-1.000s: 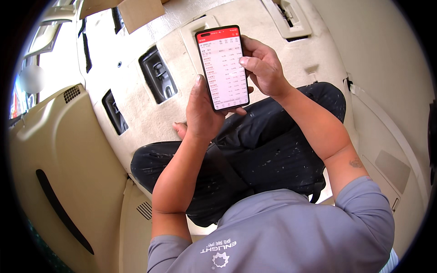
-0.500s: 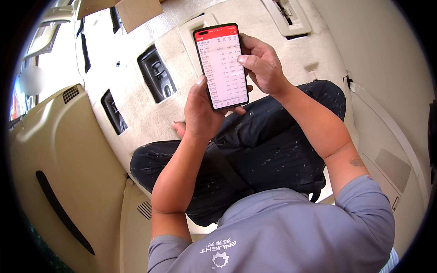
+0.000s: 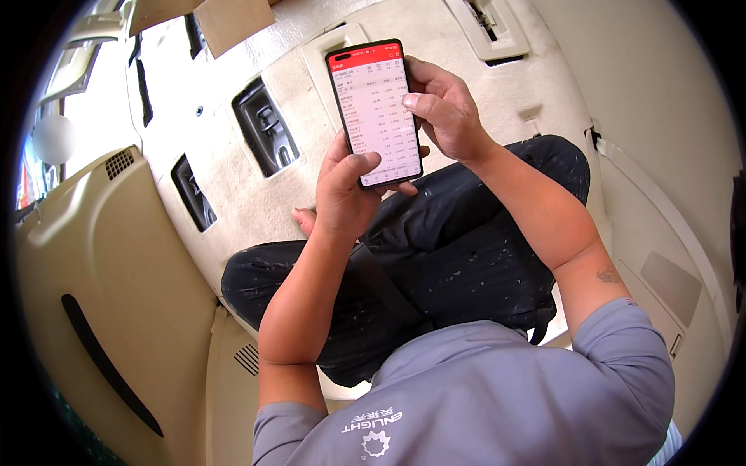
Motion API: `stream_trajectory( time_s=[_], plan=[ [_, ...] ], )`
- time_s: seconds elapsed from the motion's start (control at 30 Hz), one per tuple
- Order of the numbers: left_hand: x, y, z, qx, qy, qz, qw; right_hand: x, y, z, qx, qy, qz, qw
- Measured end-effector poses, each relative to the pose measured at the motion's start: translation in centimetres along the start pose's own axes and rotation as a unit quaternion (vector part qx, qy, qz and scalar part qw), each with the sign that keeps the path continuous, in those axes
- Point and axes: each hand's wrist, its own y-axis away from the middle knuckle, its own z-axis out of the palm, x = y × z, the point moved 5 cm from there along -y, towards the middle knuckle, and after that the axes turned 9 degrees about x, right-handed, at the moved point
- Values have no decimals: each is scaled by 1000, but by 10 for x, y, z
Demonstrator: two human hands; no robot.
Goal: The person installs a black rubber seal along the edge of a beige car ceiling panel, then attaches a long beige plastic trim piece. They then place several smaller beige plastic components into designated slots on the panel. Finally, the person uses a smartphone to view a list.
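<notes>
A smartphone (image 3: 377, 116) with a red bar atop a white list on its lit screen is held upright above my crossed legs. My left hand (image 3: 347, 186) grips its lower left side, fingers passing behind it and tips showing past the lower right corner. The left thumb lies over the lower part of the screen. My right hand (image 3: 451, 113) holds the upper right edge, its thumb bent at the screen's right border and its other fingers partly hidden behind the phone.
I sit in black trousers (image 3: 466, 248) on beige carpeted panels (image 3: 217, 132) inside a vehicle. Dark recesses with metal latches (image 3: 268, 128) open in the panels. A cardboard box (image 3: 233, 22) stands at the far left. Beige trim walls (image 3: 109, 256) rise on both sides.
My left thumb has moved from the phone's left edge onto the lower screen. The list on the screen has shifted slightly. My right hand stays nearly still.
</notes>
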Motion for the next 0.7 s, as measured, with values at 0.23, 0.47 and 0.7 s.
stream_trajectory(
  time_s=[0.23, 0.47, 0.7],
  plan=[
    [0, 2, 2, 18, -13, 6, 1000, -1, 0, 0, 0, 9, -2, 1000],
    [-1, 2, 1, 22, -27, 5, 999, -1, 0, -1, 0, 21, -6, 1000],
    [-2, 0, -1, -4, -8, 3, 1000, 1, -1, -1, -2, 19, -6, 1000]
  ],
)
